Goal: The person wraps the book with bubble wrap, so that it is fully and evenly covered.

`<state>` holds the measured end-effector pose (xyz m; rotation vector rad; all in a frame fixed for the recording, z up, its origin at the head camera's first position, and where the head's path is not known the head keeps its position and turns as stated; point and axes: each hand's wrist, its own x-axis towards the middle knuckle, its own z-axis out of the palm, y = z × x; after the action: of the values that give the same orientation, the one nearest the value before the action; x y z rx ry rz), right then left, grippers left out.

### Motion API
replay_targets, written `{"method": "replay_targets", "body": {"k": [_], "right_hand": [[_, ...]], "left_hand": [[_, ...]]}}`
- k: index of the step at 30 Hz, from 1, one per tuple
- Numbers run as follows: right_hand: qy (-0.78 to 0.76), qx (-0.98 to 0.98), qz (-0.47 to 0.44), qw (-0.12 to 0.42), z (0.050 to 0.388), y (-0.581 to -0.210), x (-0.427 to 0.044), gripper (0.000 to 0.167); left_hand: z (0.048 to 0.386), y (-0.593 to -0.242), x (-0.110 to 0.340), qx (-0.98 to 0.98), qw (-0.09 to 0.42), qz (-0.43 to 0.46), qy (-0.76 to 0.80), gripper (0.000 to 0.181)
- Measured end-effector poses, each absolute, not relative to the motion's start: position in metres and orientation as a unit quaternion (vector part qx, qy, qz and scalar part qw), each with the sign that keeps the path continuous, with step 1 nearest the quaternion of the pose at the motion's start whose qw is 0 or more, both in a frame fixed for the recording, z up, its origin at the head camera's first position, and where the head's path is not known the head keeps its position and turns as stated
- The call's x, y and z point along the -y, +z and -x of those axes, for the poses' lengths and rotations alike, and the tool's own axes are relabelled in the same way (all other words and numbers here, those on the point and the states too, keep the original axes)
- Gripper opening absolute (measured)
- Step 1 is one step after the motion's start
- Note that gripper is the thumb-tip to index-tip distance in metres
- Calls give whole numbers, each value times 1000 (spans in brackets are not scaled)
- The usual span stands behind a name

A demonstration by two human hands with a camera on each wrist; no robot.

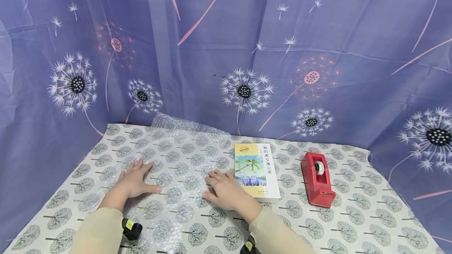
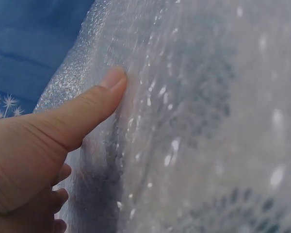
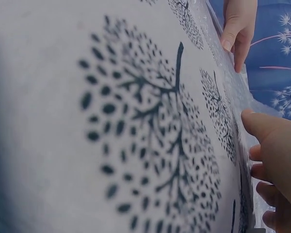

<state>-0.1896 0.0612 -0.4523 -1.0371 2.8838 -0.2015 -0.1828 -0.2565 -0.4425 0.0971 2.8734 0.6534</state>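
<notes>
A sheet of clear bubble wrap [image 1: 176, 160] lies over the patterned cloth, its far edge raised against the curtain. My left hand [image 1: 132, 183] rests on its left part with fingers spread; in the left wrist view the thumb of that hand [image 2: 63, 126] lies along the plastic. On the sheet's right edge my right hand [image 1: 227, 191] touches down, fingers extended, just left of a book [image 1: 250, 171] with a yellow and white cover. The right wrist view shows the right hand [image 3: 276, 165] near the wrap, with the left hand [image 3: 240, 29] beyond it.
A red tape dispenser [image 1: 318, 183] holding a small roll stands right of the book. The table is covered by a white cloth [image 1: 296, 226] printed with trees. A blue-purple curtain [image 1: 212, 62] with dandelions hangs behind and at both sides.
</notes>
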Motion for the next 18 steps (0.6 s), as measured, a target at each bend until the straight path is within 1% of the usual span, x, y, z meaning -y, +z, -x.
{"method": "replay_targets", "body": {"k": [6, 18], "right_hand": [[-64, -937, 342, 35, 188, -453, -60, 62], [-63, -935, 347, 27, 183, -453, -58, 61]], "left_hand": [[183, -441, 259, -970, 104, -25, 220, 113], [183, -439, 263, -971, 103, -24, 213, 109]]}}
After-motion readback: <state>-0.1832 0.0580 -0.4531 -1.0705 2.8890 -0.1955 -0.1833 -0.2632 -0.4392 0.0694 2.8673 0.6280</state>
